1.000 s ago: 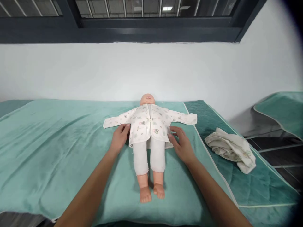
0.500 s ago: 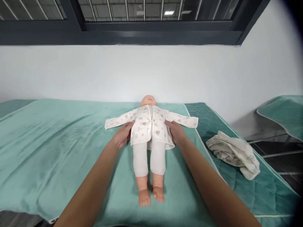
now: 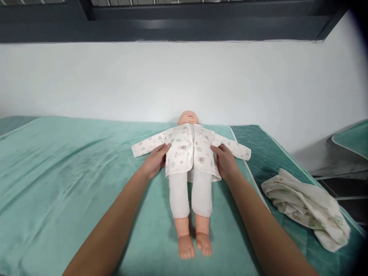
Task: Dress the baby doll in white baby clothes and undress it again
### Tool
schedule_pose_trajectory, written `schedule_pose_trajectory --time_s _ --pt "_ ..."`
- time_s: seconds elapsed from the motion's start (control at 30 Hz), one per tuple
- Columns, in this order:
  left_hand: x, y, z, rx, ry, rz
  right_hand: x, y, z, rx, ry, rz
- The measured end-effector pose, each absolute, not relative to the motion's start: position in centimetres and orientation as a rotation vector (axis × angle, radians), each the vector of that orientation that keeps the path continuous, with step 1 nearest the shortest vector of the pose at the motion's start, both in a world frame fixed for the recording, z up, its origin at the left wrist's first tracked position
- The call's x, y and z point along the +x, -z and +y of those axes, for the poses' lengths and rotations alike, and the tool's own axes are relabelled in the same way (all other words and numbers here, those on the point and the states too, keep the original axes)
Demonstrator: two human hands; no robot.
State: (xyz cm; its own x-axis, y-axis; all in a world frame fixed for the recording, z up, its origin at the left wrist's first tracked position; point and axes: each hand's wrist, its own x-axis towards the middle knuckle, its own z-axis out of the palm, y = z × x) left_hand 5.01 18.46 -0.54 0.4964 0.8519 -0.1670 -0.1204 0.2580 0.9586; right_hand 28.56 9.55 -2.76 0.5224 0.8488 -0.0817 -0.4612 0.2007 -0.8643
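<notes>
A baby doll [image 3: 181,227] lies on its back on the green bed cover [image 3: 86,184], its head toward the wall and its feet toward me. It wears a white printed jacket [image 3: 182,147], closed at the chest with the lower front parted, and white leggings [image 3: 178,195]. Both sleeves stretch out sideways. My left hand [image 3: 156,159] grips the left side of the doll's torso through the jacket, thumb on top. On the opposite side my right hand [image 3: 225,161] does the same. The other fingers are partly hidden beneath the sides.
A crumpled white printed cloth [image 3: 307,207] lies at the right on a darker green quilted mat [image 3: 250,142]. Behind the bed rises a white wall [image 3: 143,80] under a dark window frame [image 3: 172,25]. Another green-covered surface [image 3: 353,138] stands at the far right.
The camera view has tilted down and shifted left, so the doll and cloth appear farther right. Both hands keep their hold on the doll's sides.
</notes>
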Motion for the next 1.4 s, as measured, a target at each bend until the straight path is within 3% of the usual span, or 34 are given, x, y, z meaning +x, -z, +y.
schedule_pose_trajectory --time_s 0.23,0.67,1.07,1.4 --pt "3.7 0.5 19.7 0.937 -0.736 0.838 31.3 2.2 9.4 -0.849 -1.131 -0.164" --pt "3.3 0.6 20.2 0.505 -1.325 0.824 32.5 2.4 9.3 -0.870 -1.262 -0.310" --pt "0.3 0.7 21.5 0.367 -1.560 0.855 34.2 2.9 7.7 -0.884 -1.005 -0.110" --pt "-0.1 1.6 21.7 0.900 -1.963 1.198 32.5 2.6 6.3 -1.090 -0.770 -0.074"
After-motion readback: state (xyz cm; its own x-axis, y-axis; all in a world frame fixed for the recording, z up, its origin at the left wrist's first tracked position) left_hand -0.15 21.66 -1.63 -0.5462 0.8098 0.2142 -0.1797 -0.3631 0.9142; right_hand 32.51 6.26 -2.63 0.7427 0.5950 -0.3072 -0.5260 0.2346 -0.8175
